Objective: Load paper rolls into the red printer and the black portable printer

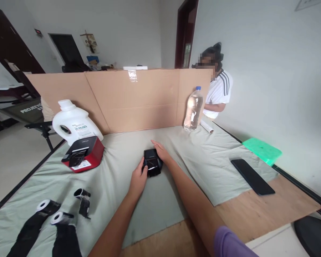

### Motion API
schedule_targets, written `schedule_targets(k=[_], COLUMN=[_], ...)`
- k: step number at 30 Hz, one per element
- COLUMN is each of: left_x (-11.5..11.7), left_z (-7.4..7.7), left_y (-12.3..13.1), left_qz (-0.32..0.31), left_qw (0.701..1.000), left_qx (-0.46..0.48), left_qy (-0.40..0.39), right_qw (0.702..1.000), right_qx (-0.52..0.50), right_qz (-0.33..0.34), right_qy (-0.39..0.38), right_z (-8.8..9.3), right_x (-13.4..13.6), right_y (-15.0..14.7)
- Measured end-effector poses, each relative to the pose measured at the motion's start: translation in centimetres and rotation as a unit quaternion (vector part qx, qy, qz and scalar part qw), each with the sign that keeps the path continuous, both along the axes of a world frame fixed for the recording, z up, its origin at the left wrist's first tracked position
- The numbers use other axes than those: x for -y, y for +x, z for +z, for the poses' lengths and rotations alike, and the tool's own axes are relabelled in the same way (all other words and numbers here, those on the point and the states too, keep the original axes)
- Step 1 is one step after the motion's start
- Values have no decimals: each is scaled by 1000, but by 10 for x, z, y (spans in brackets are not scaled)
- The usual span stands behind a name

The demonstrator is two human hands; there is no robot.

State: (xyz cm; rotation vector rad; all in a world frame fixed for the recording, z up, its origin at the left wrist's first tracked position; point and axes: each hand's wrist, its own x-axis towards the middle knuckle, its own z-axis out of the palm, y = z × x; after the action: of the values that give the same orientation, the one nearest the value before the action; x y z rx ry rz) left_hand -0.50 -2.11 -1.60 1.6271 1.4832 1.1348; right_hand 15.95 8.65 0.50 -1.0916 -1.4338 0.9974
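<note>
A small black printer (pixel 151 157) with a glossy black strip at its near side rests on the green cloth, between my hands. My left hand (pixel 139 177) grips its left side, the thumb along the near-left edge. Around the far right corner curves my right hand (pixel 162 152), its palm against the side and its fingers reaching past the back edge. To the left stands a larger red and black printer (pixel 95 157), with black film bunched at its front. Two rolls of black film (pixel 48 207) (pixel 62 218) lie front left, tails trailing. Beside them is a nearly bare roll core (pixel 82 194) with a torn black strip.
A cardboard panel (pixel 139 103) stands across the back. Before it are a white jug (pixel 76 121) and a clear bottle (pixel 194 110). A white tube (pixel 206 126), black phone (pixel 253 176) and green plastic item (pixel 262 150) lie right. A person (pixel 220 92) sits behind the panel.
</note>
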Motion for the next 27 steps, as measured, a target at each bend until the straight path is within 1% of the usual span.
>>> schedule_targets(k=[3,7,11,17,22,25,27], left_x=[-2,-6,-8,-11,-12,-12,-12], left_z=[2,8,15,25,21,16,14], left_y=[-3,-12,-17,-18,-22,-25,-26], left_qz=[-18,-63,-54,-54,-68,-77,-80], left_qw=[1000,995,989,975,968,969,972], left_qx=[-25,-72,-132,-207,-229,-213,-197], left_qy=[-1,20,25,54,74,99,101], right_qw=[998,998,998,991,991,991,992], right_qx=[-31,-36,-55,-112,-120,-118,-113], right_qz=[31,32,26,-7,-5,0,-3], right_qy=[-34,-34,-33,-67,-64,-63,-60], right_z=[-10,-15,-20,-20,-20,-21,-21], right_x=[-2,-7,-7,-6,-5,-5,-5], right_y=[-4,-6,-8,-12,-12,-11,-11])
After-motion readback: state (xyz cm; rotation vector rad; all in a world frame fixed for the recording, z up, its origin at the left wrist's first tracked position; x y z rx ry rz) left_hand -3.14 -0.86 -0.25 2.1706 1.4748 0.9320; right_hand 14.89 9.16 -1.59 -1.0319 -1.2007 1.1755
